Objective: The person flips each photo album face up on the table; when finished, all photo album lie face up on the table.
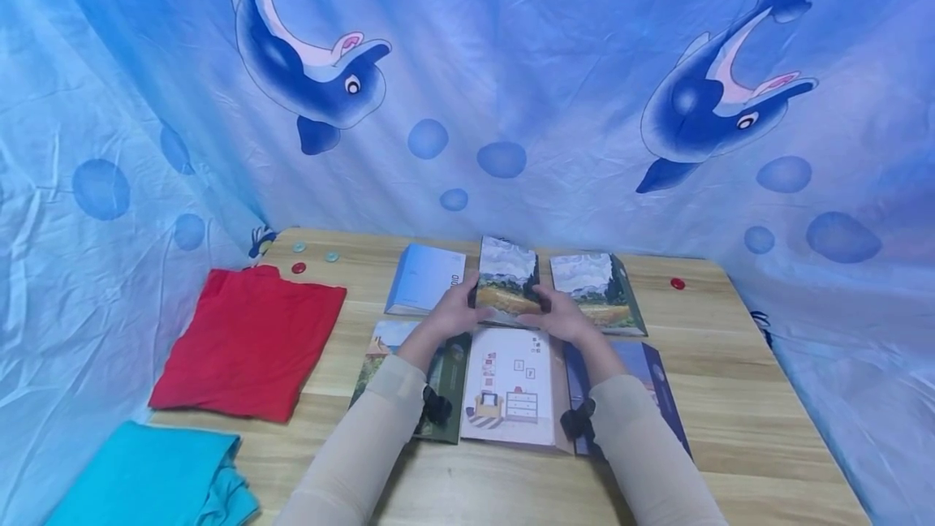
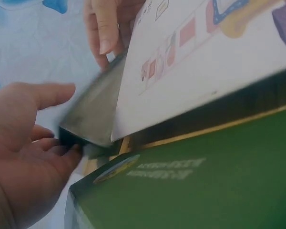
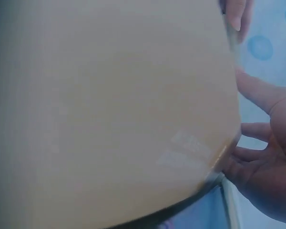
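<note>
In the head view a book with a painted field landscape point(image 1: 507, 274) is in the middle of the back row, between both hands. My left hand point(image 1: 451, 315) holds its left side, and in the left wrist view the fingers curl at its dark corner with the thumb raised away. On the opposite side my right hand point(image 1: 566, 316) grips the right edge. Right in front lies a white book with a drawn room point(image 1: 511, 388). Flanking it are a green book point(image 1: 447, 396) and a dark blue book point(image 1: 661, 388), each partly hidden by an arm.
A light blue book point(image 1: 427, 276) and another landscape book point(image 1: 595, 286) stand at either side in the back row. Folded red cloth point(image 1: 248, 343) and turquoise cloth point(image 1: 149, 477) lie on the left. Small buttons, including a red button point(image 1: 678, 284), dot the wooden table point(image 1: 760, 428).
</note>
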`<state>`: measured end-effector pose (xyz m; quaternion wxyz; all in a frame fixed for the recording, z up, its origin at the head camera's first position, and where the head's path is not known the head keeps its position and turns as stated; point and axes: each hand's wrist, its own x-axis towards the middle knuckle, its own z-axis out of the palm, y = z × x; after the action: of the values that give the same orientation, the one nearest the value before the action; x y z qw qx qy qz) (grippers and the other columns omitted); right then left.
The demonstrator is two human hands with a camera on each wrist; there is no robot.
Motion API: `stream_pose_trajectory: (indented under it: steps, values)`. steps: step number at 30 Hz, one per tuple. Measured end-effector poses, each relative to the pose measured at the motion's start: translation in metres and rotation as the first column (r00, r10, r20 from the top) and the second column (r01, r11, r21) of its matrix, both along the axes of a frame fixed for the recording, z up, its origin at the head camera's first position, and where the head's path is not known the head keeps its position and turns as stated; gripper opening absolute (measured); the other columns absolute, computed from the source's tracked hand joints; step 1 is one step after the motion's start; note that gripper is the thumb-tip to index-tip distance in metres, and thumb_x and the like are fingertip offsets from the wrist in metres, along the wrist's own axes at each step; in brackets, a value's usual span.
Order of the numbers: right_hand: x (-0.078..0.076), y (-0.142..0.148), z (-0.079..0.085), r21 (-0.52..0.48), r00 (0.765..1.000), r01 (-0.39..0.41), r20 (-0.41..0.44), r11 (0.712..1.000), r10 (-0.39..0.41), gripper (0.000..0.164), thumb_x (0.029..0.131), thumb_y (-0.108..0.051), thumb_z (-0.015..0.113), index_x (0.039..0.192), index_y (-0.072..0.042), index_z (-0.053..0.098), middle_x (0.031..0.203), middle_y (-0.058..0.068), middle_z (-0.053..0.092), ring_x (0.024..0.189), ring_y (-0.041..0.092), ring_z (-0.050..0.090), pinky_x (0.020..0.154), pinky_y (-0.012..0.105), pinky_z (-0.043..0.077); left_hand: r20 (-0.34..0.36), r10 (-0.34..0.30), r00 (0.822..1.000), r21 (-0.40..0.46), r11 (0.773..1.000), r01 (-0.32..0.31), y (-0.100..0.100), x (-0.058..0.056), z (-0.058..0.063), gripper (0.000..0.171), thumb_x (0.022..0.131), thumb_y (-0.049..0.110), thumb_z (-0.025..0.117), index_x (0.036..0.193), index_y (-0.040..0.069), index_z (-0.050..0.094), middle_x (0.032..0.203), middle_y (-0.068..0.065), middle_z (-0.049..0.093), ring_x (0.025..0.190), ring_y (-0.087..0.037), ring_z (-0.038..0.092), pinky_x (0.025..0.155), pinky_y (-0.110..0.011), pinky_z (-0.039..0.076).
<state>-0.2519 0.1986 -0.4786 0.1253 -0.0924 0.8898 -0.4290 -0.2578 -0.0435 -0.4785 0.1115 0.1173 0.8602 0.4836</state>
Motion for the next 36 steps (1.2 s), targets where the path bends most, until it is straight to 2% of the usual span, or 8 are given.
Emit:
stream_pose_trajectory:
  steps: [4,6,14,22,25,28,30,36]
  values:
    - [0.004,0.0,0.007,0.066,1.0,-0.021,0.002,0.998,0.02,0.084,0.095,-0.041,0.071,0.156,0.002,0.032,0.159,0.027,0.032,0.146,0.047,0.027,0.116,0.063,0.029,0.047,-0.018,0.999,-0.039,0.999,0.02,0.0,0.0,0.0,0.089,0.096,0.032,0.07,0.163,0.011,0.016,0.166,-0.013,0.024,0.15,-0.035,0.025,0.118,-0.053,0.031]
    - [0.003,0.0,0.006,0.072,1.0,-0.022,0.005,0.997,0.022,0.084,0.095,-0.042,0.069,0.156,0.002,0.032,0.159,0.028,0.032,0.146,0.048,0.027,0.116,0.063,0.029,0.056,-0.019,0.998,-0.032,0.999,0.021,-0.001,0.001,0.0,0.089,0.097,0.035,0.069,0.163,0.013,0.015,0.166,-0.013,0.023,0.151,-0.035,0.023,0.119,-0.054,0.029]
    - [0.004,0.007,0.002,0.045,1.0,-0.01,0.007,0.999,0.01,0.085,0.097,-0.045,0.066,0.158,0.001,0.028,0.158,0.028,0.034,0.145,0.047,0.031,0.116,0.063,0.029,0.081,0.01,0.997,0.018,1.0,-0.011,-0.003,0.001,-0.003,0.092,0.097,0.05,0.063,0.164,0.015,0.012,0.167,-0.014,0.018,0.15,-0.038,0.024,0.115,-0.058,0.035]
    - [0.005,0.016,0.005,-0.044,0.998,-0.036,-0.045,0.998,0.034,0.078,0.1,-0.031,0.065,0.158,0.001,0.025,0.157,0.028,0.035,0.142,0.046,0.037,0.115,0.06,0.033,-0.008,0.026,1.0,-0.009,1.0,-0.026,-0.002,-0.001,-0.004,0.086,0.1,0.046,0.061,0.163,0.011,0.014,0.167,-0.014,0.018,0.152,-0.036,0.019,0.119,-0.056,0.028]
    - [0.004,0.022,0.008,-0.062,0.997,-0.028,-0.074,0.998,0.023,0.075,0.1,-0.027,0.065,0.158,0.002,0.027,0.156,0.028,0.036,0.141,0.047,0.038,0.114,0.06,0.035,-0.082,0.037,0.996,-0.021,0.999,-0.039,-0.001,-0.003,-0.003,0.082,0.101,0.04,0.06,0.163,0.009,0.016,0.166,-0.016,0.021,0.152,-0.036,0.021,0.12,-0.054,0.027]
    - [0.004,0.028,0.008,-0.077,0.995,-0.015,-0.103,0.997,0.007,0.071,0.101,-0.022,0.064,0.157,0.003,0.028,0.156,0.029,0.036,0.141,0.048,0.038,0.114,0.059,0.035,-0.176,0.042,0.984,-0.019,0.999,-0.046,0.002,-0.006,-0.001,0.078,0.102,0.034,0.061,0.161,0.004,0.02,0.165,-0.018,0.023,0.151,-0.037,0.023,0.121,-0.052,0.026]
    - [0.003,0.033,0.009,-0.085,0.993,-0.011,-0.117,0.996,0.001,0.068,0.101,-0.018,0.062,0.156,0.004,0.028,0.155,0.029,0.036,0.14,0.049,0.038,0.113,0.059,0.036,-0.213,0.046,0.976,-0.009,0.999,-0.049,0.005,-0.006,0.0,0.078,0.101,0.031,0.062,0.161,0.002,0.021,0.165,-0.018,0.023,0.151,-0.037,0.023,0.121,-0.052,0.025]
    - [0.004,0.045,0.013,-0.088,0.99,0.03,-0.136,0.996,-0.042,0.065,0.101,-0.013,0.061,0.156,0.003,0.03,0.153,0.03,0.039,0.138,0.049,0.041,0.111,0.059,0.04,-0.208,0.078,0.975,0.025,0.997,-0.075,0.019,-0.003,0.005,0.079,0.101,0.034,0.063,0.162,0.008,0.02,0.166,-0.014,0.024,0.151,-0.035,0.023,0.121,-0.054,0.025]
